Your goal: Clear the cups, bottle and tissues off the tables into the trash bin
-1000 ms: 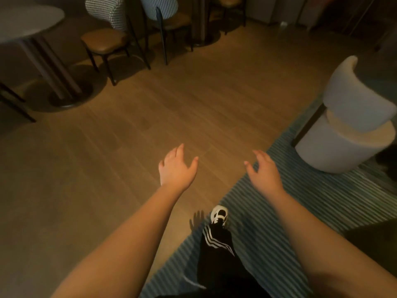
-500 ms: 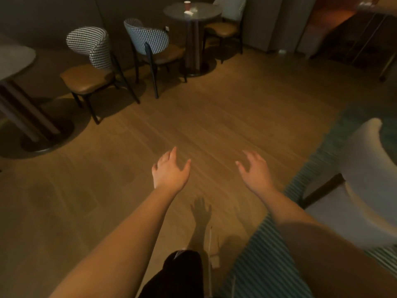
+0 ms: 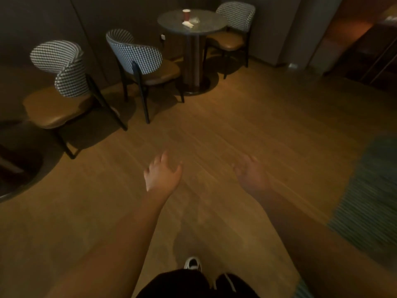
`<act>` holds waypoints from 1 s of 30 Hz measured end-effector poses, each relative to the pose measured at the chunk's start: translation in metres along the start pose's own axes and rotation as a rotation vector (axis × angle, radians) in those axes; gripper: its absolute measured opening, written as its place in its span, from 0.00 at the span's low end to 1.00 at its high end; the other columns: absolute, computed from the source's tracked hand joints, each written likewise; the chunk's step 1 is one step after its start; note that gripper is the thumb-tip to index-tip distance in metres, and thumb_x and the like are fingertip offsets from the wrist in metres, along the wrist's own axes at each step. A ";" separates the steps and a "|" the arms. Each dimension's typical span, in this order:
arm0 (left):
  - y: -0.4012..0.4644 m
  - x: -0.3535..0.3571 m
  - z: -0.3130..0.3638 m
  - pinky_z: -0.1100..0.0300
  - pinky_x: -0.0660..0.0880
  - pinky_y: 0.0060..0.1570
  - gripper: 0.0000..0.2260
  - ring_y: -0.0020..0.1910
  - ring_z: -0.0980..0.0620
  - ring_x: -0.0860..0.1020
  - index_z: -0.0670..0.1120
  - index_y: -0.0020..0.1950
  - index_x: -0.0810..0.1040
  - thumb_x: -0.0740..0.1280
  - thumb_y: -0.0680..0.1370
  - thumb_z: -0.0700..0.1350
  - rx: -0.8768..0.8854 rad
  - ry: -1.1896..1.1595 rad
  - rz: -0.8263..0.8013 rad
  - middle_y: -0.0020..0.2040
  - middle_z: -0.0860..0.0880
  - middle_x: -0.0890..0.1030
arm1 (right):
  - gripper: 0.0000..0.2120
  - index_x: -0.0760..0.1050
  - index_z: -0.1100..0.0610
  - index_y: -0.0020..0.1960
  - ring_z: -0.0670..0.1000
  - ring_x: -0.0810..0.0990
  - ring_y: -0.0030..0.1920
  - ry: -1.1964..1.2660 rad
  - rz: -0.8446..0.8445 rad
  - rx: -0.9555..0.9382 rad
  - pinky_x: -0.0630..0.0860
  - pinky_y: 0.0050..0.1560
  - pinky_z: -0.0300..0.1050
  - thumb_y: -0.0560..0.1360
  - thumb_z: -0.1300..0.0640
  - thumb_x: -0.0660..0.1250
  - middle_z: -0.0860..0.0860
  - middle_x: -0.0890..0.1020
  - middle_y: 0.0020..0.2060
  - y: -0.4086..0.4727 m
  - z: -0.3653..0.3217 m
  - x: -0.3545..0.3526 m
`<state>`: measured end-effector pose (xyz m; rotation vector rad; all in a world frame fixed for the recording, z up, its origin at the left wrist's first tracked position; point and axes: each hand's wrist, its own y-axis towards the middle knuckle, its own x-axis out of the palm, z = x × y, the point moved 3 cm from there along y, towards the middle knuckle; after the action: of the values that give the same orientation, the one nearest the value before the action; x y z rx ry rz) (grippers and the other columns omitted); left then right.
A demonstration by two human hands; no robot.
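Crossing bare floor, your left hand (image 3: 162, 175) and right hand (image 3: 251, 176) hang apart, fingers loose, holding nothing. The red paper cup (image 3: 186, 14) and crumpled tissues (image 3: 190, 23) sit together on the round table (image 3: 211, 25) well ahead. Dim light and the checked chair (image 3: 137, 53) beside it: a hurried reach likely tips the cup.

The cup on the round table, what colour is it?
Red cup with a pale rim, head view.

We read this as a café or lounge seating area: a round pedestal table (image 3: 191, 25) flanked by houndstooth-backed chairs (image 3: 137, 54), wood plank flooring (image 3: 236, 125), a striped rug (image 3: 369, 203), dim lighting.
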<state>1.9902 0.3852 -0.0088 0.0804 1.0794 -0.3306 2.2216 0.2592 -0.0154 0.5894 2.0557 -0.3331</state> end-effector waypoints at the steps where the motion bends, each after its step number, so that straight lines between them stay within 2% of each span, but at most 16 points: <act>1: 0.031 -0.001 0.012 0.45 0.58 0.70 0.31 0.72 0.44 0.62 0.49 0.77 0.56 0.55 0.78 0.62 0.008 0.004 -0.004 0.75 0.45 0.64 | 0.26 0.63 0.60 0.72 0.57 0.64 0.71 0.006 -0.016 0.014 0.62 0.68 0.48 0.79 0.48 0.60 0.57 0.65 0.72 0.032 0.000 0.000; 4: 0.122 0.004 0.045 0.45 0.57 0.70 0.32 0.73 0.44 0.62 0.48 0.78 0.56 0.55 0.78 0.62 0.033 0.007 -0.004 0.75 0.44 0.64 | 0.29 0.60 0.61 0.73 0.56 0.61 0.72 0.015 -0.033 0.038 0.60 0.70 0.49 0.79 0.46 0.58 0.57 0.62 0.74 0.130 0.006 0.002; 10: 0.330 0.044 0.108 0.44 0.57 0.70 0.32 0.73 0.43 0.61 0.48 0.77 0.56 0.55 0.78 0.63 0.063 0.004 0.020 0.75 0.44 0.63 | 0.28 0.64 0.62 0.71 0.57 0.64 0.71 -0.007 0.010 0.014 0.61 0.69 0.49 0.78 0.47 0.60 0.58 0.65 0.72 0.352 0.031 0.014; 13: 0.451 0.062 0.148 0.44 0.56 0.71 0.31 0.74 0.45 0.60 0.49 0.77 0.56 0.56 0.78 0.62 0.074 -0.011 0.037 0.76 0.45 0.62 | 0.27 0.62 0.58 0.73 0.55 0.62 0.72 0.002 -0.011 -0.013 0.60 0.69 0.48 0.78 0.47 0.60 0.55 0.64 0.73 0.478 0.045 0.013; 17: 0.601 0.058 0.200 0.43 0.58 0.69 0.31 0.74 0.46 0.61 0.52 0.77 0.56 0.58 0.77 0.62 0.030 -0.072 0.075 0.76 0.48 0.63 | 0.26 0.60 0.53 0.74 0.54 0.60 0.73 0.017 -0.041 -0.048 0.60 0.69 0.49 0.79 0.47 0.59 0.52 0.62 0.74 0.633 0.045 -0.007; 23: 0.782 0.041 0.258 0.43 0.58 0.70 0.31 0.74 0.47 0.61 0.52 0.77 0.57 0.58 0.77 0.62 -0.010 -0.112 0.122 0.75 0.48 0.63 | 0.24 0.62 0.53 0.73 0.54 0.61 0.73 0.054 -0.020 -0.056 0.60 0.70 0.50 0.79 0.48 0.59 0.53 0.62 0.74 0.828 0.022 -0.031; 27: 0.899 0.039 0.283 0.43 0.59 0.69 0.30 0.72 0.45 0.63 0.48 0.75 0.60 0.59 0.78 0.61 -0.018 -0.106 0.171 0.74 0.46 0.66 | 0.24 0.63 0.52 0.72 0.53 0.62 0.72 0.049 -0.001 -0.089 0.62 0.69 0.50 0.78 0.47 0.59 0.53 0.64 0.73 0.955 0.015 -0.018; 30: 0.998 0.046 0.290 0.43 0.61 0.67 0.29 0.71 0.45 0.66 0.49 0.75 0.60 0.59 0.78 0.60 -0.013 -0.135 0.218 0.72 0.46 0.67 | 0.24 0.64 0.51 0.72 0.53 0.64 0.71 0.033 0.002 -0.131 0.62 0.66 0.46 0.78 0.45 0.59 0.52 0.66 0.72 1.057 0.014 0.006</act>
<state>2.5594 1.2555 -0.0073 0.1612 0.9286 -0.1305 2.7901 1.1500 -0.0298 0.5204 2.0899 -0.1873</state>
